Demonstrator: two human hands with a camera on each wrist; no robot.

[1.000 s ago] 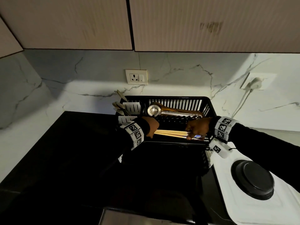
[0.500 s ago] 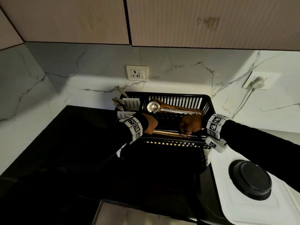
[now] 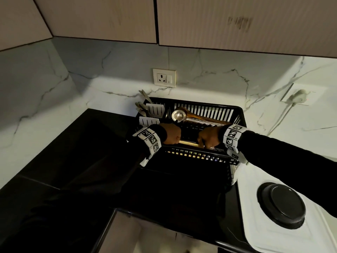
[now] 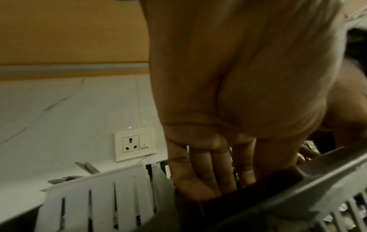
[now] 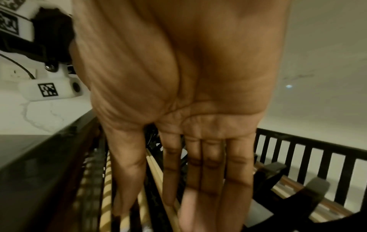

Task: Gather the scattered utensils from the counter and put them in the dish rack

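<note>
A black slatted dish rack (image 3: pixel 197 156) stands on the dark counter against the marble wall. Both my hands reach down into it. Pale wooden sticks (image 3: pixel 187 142) lie along its near side between the hands. My left hand (image 3: pixel 171 134) points down at the sticks' left end; its fingers (image 4: pixel 208 172) look straight, their tips hidden behind the rack rim (image 4: pixel 317 188). My right hand (image 3: pixel 209 137) has straight fingers (image 5: pixel 200 172) laid over the sticks (image 5: pixel 157 172), thumb on the other side. A steel ladle (image 3: pixel 179 115) and a wooden spoon (image 3: pixel 200 116) lie further back.
White cutlery holders (image 3: pixel 155 110) with forks (image 3: pixel 141 108) hang on the rack's left end. A white hob with a black disc (image 3: pixel 281 205) sits right of the rack. A wall socket (image 3: pixel 164 77) is above, a plugged one (image 3: pixel 299 95) at right. Black counter (image 3: pixel 82 152) stretches left.
Both hands have gone lower into the rack with the wooden sticks, which now lie down inside near the front wall. The right hand's fingers have straightened over them.
</note>
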